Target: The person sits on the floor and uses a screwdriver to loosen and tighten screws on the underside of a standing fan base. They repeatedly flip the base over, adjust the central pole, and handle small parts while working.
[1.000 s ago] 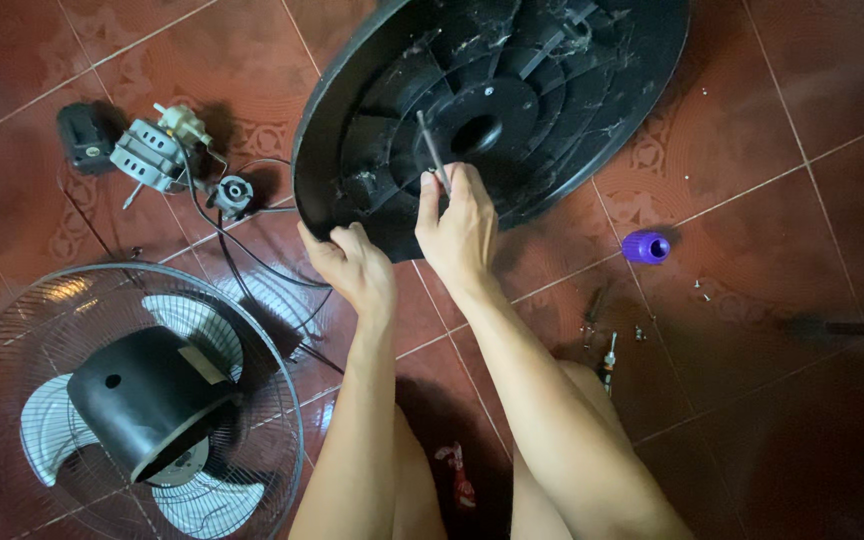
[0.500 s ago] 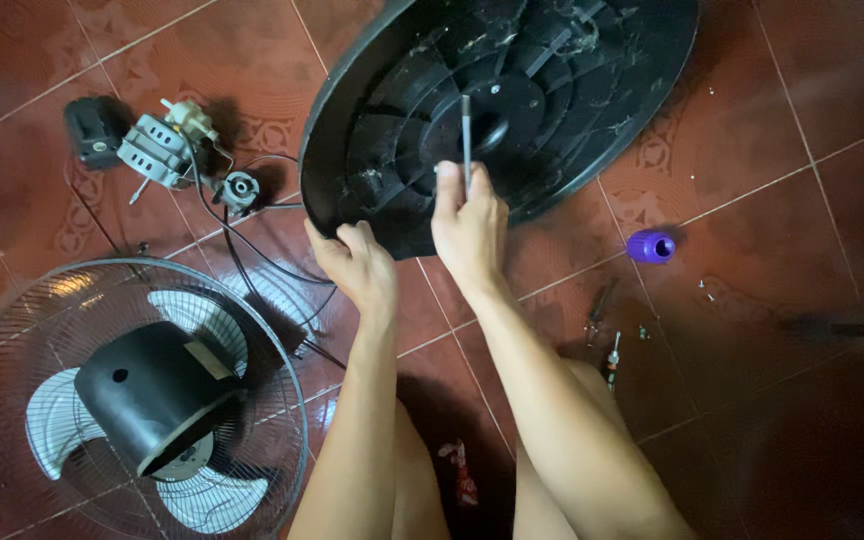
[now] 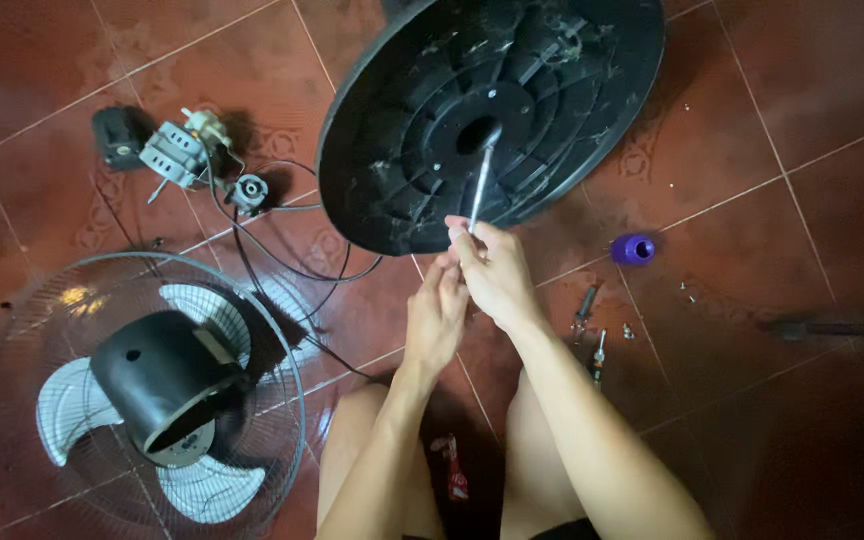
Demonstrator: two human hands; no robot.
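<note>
A thin metal rod (image 3: 479, 190) is pinched by the right hand (image 3: 497, 275) and left hand (image 3: 437, 315), its tip seated in the upturned fan base (image 3: 402, 190); motor (image 3: 177, 150) and screws (image 3: 592, 325) lie loose on the floor (image 3: 802, 120), so reassembly seems largely undone.

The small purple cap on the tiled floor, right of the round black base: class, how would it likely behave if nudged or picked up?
The purple cap looks small and plastic, so probably light and easy to pinch. It seems rounded and lies on smooth glossy tile, so a nudge might send it rolling or sliding. It appears rigid, not floppy.
</note>
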